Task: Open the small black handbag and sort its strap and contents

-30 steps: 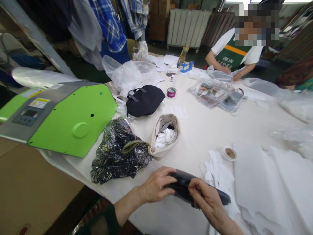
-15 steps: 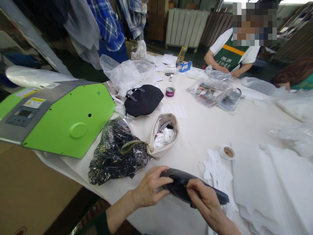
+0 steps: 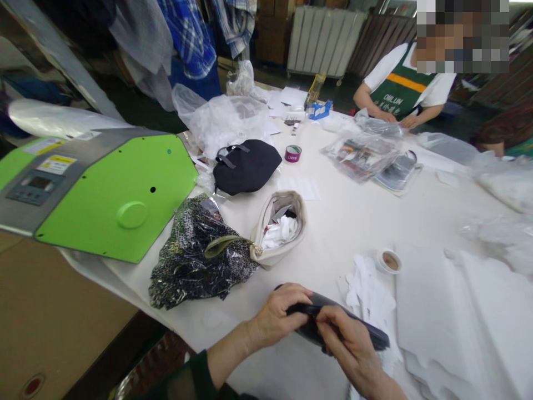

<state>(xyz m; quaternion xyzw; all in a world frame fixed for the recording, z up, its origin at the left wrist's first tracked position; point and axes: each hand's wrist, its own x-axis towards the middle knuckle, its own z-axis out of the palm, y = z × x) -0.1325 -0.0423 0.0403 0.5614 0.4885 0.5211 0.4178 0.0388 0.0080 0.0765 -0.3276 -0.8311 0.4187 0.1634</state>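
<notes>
A slim, glossy black bag (image 3: 310,331) lies slantwise at the near edge of the white table, between my hands. My left hand (image 3: 280,319) is closed on its upper left part, thumb and fingers on either side of the edge. With pinched fingers, my right hand (image 3: 347,339) grips the same edge near the middle; what exactly sits in the pinch is hidden. Just beyond stands an open cream pouch (image 3: 270,256) with white pieces inside and an olive strap. White glove-like pieces (image 3: 368,289) lie to the right of the bag.
At left are a green-and-grey machine (image 3: 112,205) and a crumpled black patterned piece (image 3: 195,261). Farther back lie a black fabric bag (image 3: 247,166) and a tape roll (image 3: 293,154). A small cup (image 3: 389,261) and white sheets (image 3: 441,311) are right. A co-worker (image 3: 400,94) handles plastic bags opposite.
My left hand has slid rightward along the black bag's edge, closer to my right hand. My right hand keeps nearly the same pinch. The view has shifted slightly.
</notes>
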